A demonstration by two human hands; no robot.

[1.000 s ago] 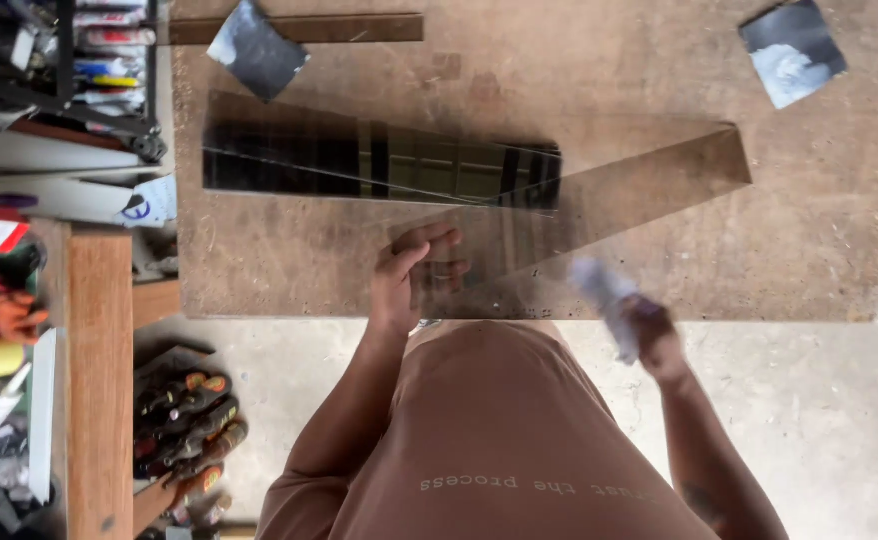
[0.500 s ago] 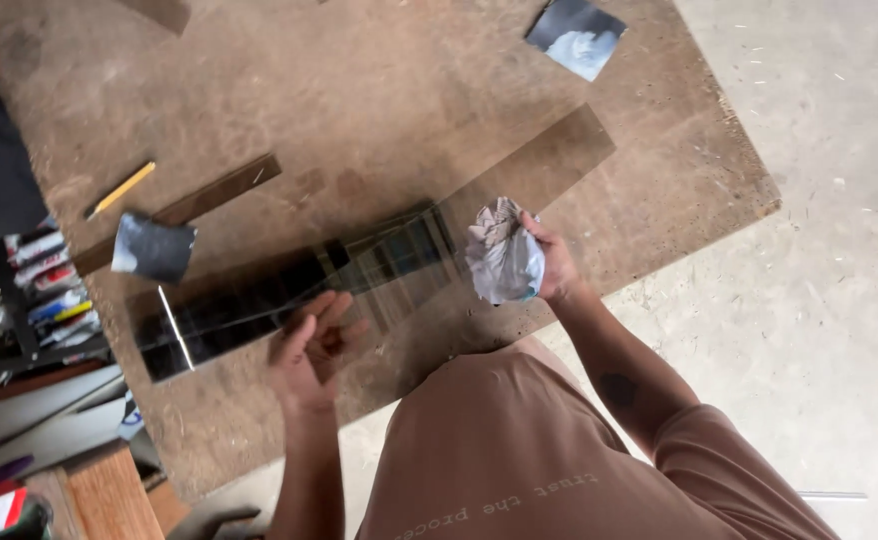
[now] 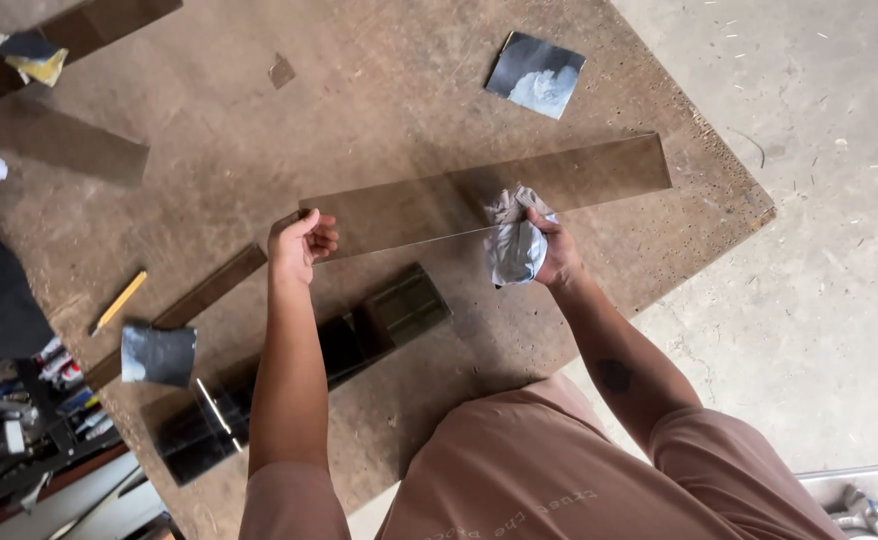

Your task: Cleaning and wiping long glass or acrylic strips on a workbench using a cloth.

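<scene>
Left hand (image 3: 302, 243) is curled around the left end of a long glass strip (image 3: 599, 172), holding it up over the middle of the board (image 3: 399, 90). Right hand (image 3: 557, 250) is clenched on a crumpled rag (image 3: 512, 240), pressed against the strip's near edge around its middle. Looks like the strip's far end reaches toward the board's right corner. A dark strip (image 3: 359, 335) lies below, near the front edge.

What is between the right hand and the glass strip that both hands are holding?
A crumpled grey cloth lies between the right hand and the glass strip. The left hand grips the strip's end bare.
</scene>
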